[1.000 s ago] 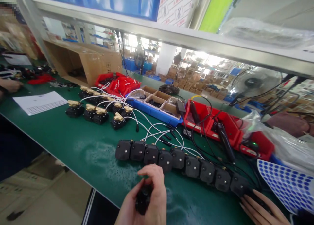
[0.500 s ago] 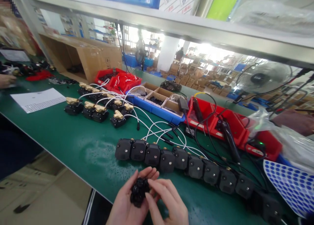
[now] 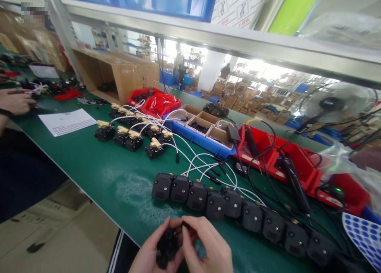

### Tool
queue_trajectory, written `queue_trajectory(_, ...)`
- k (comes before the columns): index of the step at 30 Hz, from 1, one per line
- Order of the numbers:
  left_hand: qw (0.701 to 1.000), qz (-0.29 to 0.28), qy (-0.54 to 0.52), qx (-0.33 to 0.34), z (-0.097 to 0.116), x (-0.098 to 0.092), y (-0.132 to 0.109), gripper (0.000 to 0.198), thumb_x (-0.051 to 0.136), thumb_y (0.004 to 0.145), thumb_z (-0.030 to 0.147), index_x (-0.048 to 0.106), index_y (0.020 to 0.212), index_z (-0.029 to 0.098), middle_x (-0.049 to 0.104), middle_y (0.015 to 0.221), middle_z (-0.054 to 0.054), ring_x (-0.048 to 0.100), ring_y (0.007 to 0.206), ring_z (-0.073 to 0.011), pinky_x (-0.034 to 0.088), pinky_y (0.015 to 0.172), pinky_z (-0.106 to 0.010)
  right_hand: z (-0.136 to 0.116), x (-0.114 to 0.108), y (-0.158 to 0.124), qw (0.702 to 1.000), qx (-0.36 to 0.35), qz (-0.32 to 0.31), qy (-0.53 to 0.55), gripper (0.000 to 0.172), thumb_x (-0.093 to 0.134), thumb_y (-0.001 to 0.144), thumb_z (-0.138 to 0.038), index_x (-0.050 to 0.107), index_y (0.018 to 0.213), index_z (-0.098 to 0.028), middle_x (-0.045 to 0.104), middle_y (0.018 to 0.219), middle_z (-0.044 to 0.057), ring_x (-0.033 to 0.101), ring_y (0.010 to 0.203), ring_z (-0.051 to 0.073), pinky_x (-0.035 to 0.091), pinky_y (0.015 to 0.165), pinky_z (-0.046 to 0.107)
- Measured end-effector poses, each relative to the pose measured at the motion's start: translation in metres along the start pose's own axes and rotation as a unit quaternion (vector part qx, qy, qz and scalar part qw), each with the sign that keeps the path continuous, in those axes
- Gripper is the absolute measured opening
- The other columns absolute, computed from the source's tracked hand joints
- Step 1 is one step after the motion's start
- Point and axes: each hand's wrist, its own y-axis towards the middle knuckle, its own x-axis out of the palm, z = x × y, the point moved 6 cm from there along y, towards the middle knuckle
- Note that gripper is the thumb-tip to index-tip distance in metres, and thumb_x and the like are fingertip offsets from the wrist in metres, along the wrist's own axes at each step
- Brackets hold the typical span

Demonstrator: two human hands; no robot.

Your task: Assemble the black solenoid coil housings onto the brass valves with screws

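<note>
My left hand (image 3: 153,249) is cupped around a small pile of black plastic parts (image 3: 168,243) near the table's front edge. Thumb and fingertips of my right hand (image 3: 205,243) pinch one small black part (image 3: 185,226) just over that pile; its exact shape is too small to make out. Beyond my hands, a row of black box-shaped housings (image 3: 197,195) with silver screws runs across the green table (image 3: 119,177). White cables (image 3: 193,161) come off the back of the row.
Black units with brass fittings (image 3: 132,136) stand at left behind a printed sheet (image 3: 67,122). A blue divided tray (image 3: 205,140), red bins (image 3: 268,157) and a black electric screwdriver (image 3: 296,183) line the back. At far left is a co-worker's hand (image 3: 18,101).
The view has shifted, so the scene sits further right and lower. My right fingers have drawn a small part up from the pile, and my left fingers have curled in more.
</note>
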Motion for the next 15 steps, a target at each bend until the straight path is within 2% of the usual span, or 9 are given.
queue_trajectory(2, 1.000, 0.002, 0.007, 0.003, 0.012, -0.008, -0.001, 0.013, 0.068, 0.089, 0.014, 0.068, 0.076, 0.012, 0.067, 0.073, -0.004, 0.065, 0.061, -0.0119, 0.053, 0.050, -0.017, 0.013, -0.002, -0.003, 0.999, 0.025, -0.026, 0.019, 0.016, 0.057, 0.096, -0.027, 0.072, 0.100, -0.026, 0.072, 0.084, 0.004, 0.068, 0.071, 0.016, 0.058, 0.071, 0.025)
queue_trajectory(3, 1.000, -0.004, 0.009, -0.001, 0.018, -0.010, -0.002, 0.017, 0.069, 0.089, 0.017, 0.066, 0.073, 0.012, 0.063, 0.070, -0.003, 0.059, 0.054, -0.0081, 0.045, 0.042, -0.013, 0.020, 0.001, -0.005, 0.997, 0.032, -0.061, 0.027, 0.015, 0.059, 0.095, -0.027, 0.073, 0.098, -0.026, 0.072, 0.082, 0.003, 0.068, 0.068, 0.016, 0.058, 0.068, 0.024)
queue_trajectory(6, 1.000, -0.026, 0.015, 0.000, 0.039, -0.013, -0.002, 0.034, 0.076, 0.085, 0.029, 0.058, 0.061, 0.013, 0.049, 0.059, 0.004, 0.034, 0.038, -0.0013, 0.024, 0.029, -0.010, 0.039, 0.016, -0.014, 0.984, 0.052, -0.168, 0.023, 0.015, 0.063, 0.090, -0.021, 0.076, 0.094, -0.027, 0.071, 0.080, 0.002, 0.067, 0.065, 0.014, 0.056, 0.062, 0.020)
queue_trajectory(8, 0.999, -0.027, 0.029, 0.006, 0.053, -0.012, -0.002, 0.044, 0.088, 0.071, 0.037, 0.054, 0.055, 0.014, 0.040, 0.052, 0.007, 0.022, 0.034, 0.0005, 0.021, 0.027, -0.012, 0.049, 0.022, -0.020, 0.979, 0.076, -0.187, 0.010, 0.018, 0.062, 0.088, -0.017, 0.077, 0.091, -0.027, 0.069, 0.083, 0.003, 0.068, 0.066, 0.014, 0.054, 0.058, 0.019)
queue_trajectory(11, 0.996, -0.020, 0.084, 0.039, 0.075, -0.009, 0.000, 0.052, 0.097, 0.053, 0.042, 0.053, 0.052, 0.014, 0.034, 0.046, 0.009, 0.018, 0.034, 0.0013, 0.020, 0.027, -0.011, 0.059, 0.025, -0.027, 0.979, 0.130, -0.157, 0.017, 0.025, 0.063, 0.083, -0.014, 0.075, 0.100, -0.026, 0.065, 0.093, 0.004, 0.066, 0.063, 0.013, 0.054, 0.055, 0.019)
queue_trajectory(13, 0.987, -0.011, 0.138, 0.078, 0.092, -0.007, 0.001, 0.051, 0.096, 0.054, 0.046, 0.057, 0.056, 0.014, 0.037, 0.047, 0.008, 0.020, 0.034, 0.0014, 0.020, 0.027, -0.010, 0.059, 0.028, -0.032, 0.977, 0.138, -0.163, 0.028, 0.037, 0.064, 0.079, -0.012, 0.071, 0.113, -0.025, 0.064, 0.103, 0.006, 0.064, 0.061, 0.012, 0.055, 0.055, 0.020)
queue_trajectory(15, 0.973, -0.003, 0.190, 0.133, 0.111, -0.004, 0.002, 0.045, 0.093, 0.059, 0.046, 0.064, 0.066, 0.013, 0.043, 0.050, 0.007, 0.023, 0.036, 0.0008, 0.020, 0.028, -0.009, 0.055, 0.031, -0.036, 0.979, 0.114, -0.172, 0.009, 0.040, 0.062, 0.077, -0.010, 0.070, 0.113, -0.025, 0.063, 0.104, 0.006, 0.063, 0.063, 0.012, 0.057, 0.059, 0.021)
